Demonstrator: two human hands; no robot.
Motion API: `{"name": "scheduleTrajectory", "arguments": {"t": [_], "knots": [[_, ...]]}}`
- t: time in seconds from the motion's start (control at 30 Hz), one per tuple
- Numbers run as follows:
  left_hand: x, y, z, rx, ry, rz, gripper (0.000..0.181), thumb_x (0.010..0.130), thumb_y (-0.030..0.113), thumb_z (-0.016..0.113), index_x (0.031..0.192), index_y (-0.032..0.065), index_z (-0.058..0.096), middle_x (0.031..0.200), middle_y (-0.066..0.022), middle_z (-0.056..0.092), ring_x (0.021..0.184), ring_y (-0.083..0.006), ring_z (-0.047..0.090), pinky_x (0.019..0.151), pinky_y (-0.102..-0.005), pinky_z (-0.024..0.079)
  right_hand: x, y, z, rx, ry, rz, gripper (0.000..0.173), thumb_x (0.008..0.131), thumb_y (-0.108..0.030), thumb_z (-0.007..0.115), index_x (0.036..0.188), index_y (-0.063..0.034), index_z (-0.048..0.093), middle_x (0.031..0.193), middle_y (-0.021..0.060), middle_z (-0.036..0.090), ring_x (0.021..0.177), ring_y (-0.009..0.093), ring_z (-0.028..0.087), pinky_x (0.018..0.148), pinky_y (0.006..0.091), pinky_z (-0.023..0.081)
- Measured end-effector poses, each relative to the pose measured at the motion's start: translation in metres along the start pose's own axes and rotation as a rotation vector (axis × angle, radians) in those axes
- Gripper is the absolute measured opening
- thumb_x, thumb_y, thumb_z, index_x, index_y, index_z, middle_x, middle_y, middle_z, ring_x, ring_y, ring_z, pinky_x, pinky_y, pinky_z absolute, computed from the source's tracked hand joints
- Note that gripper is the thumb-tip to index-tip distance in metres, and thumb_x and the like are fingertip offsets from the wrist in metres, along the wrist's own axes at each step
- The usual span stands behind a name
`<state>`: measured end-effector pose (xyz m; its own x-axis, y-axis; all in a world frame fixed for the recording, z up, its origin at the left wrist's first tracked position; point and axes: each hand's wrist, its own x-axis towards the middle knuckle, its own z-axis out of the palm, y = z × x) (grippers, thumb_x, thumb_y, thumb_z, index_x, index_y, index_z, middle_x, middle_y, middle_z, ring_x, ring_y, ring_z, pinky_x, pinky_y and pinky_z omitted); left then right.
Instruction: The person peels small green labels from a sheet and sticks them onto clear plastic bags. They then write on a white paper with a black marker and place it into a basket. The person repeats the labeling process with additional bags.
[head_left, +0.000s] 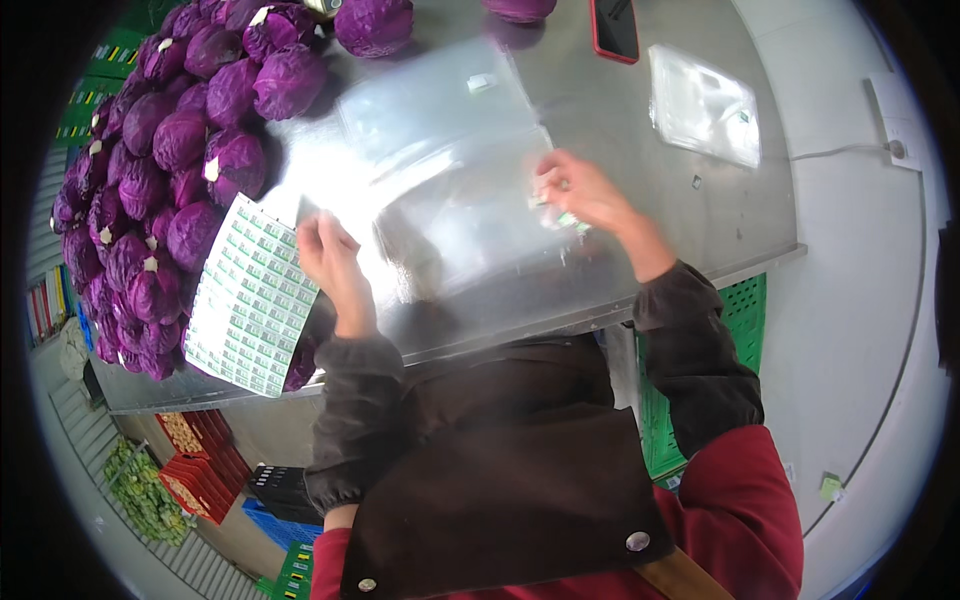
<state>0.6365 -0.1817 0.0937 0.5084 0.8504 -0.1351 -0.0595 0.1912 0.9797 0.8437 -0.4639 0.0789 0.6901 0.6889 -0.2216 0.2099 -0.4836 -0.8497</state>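
Note:
A sheet of small green-and-white printed labels leans over the red cabbages at the left. Just right of its upper edge is my left hand, fingers bent together; whether it holds anything is unclear. My right hand, blurred, is over the right part of the steel table, its fingertips by small white-and-green pieces. Whether it grips one cannot be told. Between and beyond my hands, clear plastic film or bags lie flat on the table, with a small white label on top.
Red cabbages are heaped along the left of the steel table. One cabbage and a red-edged phone lie at the far side. A stack of clear plastic bags is at right. Green crates stand below.

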Motion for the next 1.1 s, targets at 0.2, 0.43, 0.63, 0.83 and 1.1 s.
{"name": "scheduleTrajectory", "arguments": {"t": [0.2, 0.43, 0.63, 0.83, 1.1], "knots": [[-0.041, -0.002, 0.032, 1.014, -0.780, 0.687, 0.021, 0.074, 0.019, 0.070, 0.087, 0.0065, 0.059, 0.073, -0.0084, 0.056, 0.074, -0.0308, 0.056, 0.069, -0.0395, 0.047, 0.010, -0.030, 0.011, -0.439, 0.065, 0.238, 0.037, 0.078, -0.015, 0.071, 0.105, -0.0008, 0.050, 0.078, 0.0072, 0.061, 0.068, 0.018, 0.057, 0.059, 0.0317, 0.045], [0.005, 0.036, 0.036, 0.452, -0.589, -0.104, 0.014, 0.087, 0.014, 0.057, 0.076, 0.0044, 0.059, 0.064, 0.0012, 0.053, 0.064, -0.0142, 0.055, 0.057, -0.0288, 0.043, -0.006, -0.022, -0.042, 0.208, 0.183, 0.322, 0.034, 0.078, -0.016, 0.071, 0.103, -0.0004, 0.054, 0.084, 0.0081, 0.063, 0.075, 0.013, 0.059, 0.063, 0.0259, 0.048], [-0.030, 0.000, 0.017, 0.525, -0.490, 0.042, 0.009, 0.083, 0.014, 0.063, 0.082, 0.0068, 0.057, 0.063, -0.0009, 0.050, 0.061, -0.0141, 0.052, 0.056, -0.0283, 0.045, 0.025, -0.038, 0.004, 0.019, -0.176, 0.241, 0.036, 0.076, -0.018, 0.071, 0.103, -0.0017, 0.054, 0.087, 0.0093, 0.062, 0.076, 0.018, 0.060, 0.073, 0.0337, 0.048], [-0.020, -0.014, 0.027, 1.123, -0.854, 0.539, 0.015, 0.075, 0.019, 0.067, 0.079, 0.0074, 0.059, 0.071, -0.0082, 0.054, 0.075, -0.0296, 0.057, 0.069, -0.0396, 0.048, 0.018, -0.037, -0.017, -0.220, 0.121, 0.217, 0.030, 0.076, -0.013, 0.071, 0.098, -0.0036, 0.053, 0.084, 0.0027, 0.057, 0.077, 0.014, 0.056, 0.070, 0.0294, 0.046], [-0.011, 0.006, 0.012, 0.133, 0.117, 0.043, 0.021, 0.093, 0.017, 0.049, 0.078, 0.0035, 0.056, 0.060, 0.0024, 0.045, 0.052, -0.0055, 0.039, 0.050, -0.0204, 0.032, 0.016, -0.028, -0.033, 0.112, -0.299, -0.047, 0.029, 0.075, -0.004, 0.066, 0.100, -0.0042, 0.052, 0.091, 0.0017, 0.052, 0.086, 0.013, 0.051, 0.076, 0.0283, 0.045]]}}
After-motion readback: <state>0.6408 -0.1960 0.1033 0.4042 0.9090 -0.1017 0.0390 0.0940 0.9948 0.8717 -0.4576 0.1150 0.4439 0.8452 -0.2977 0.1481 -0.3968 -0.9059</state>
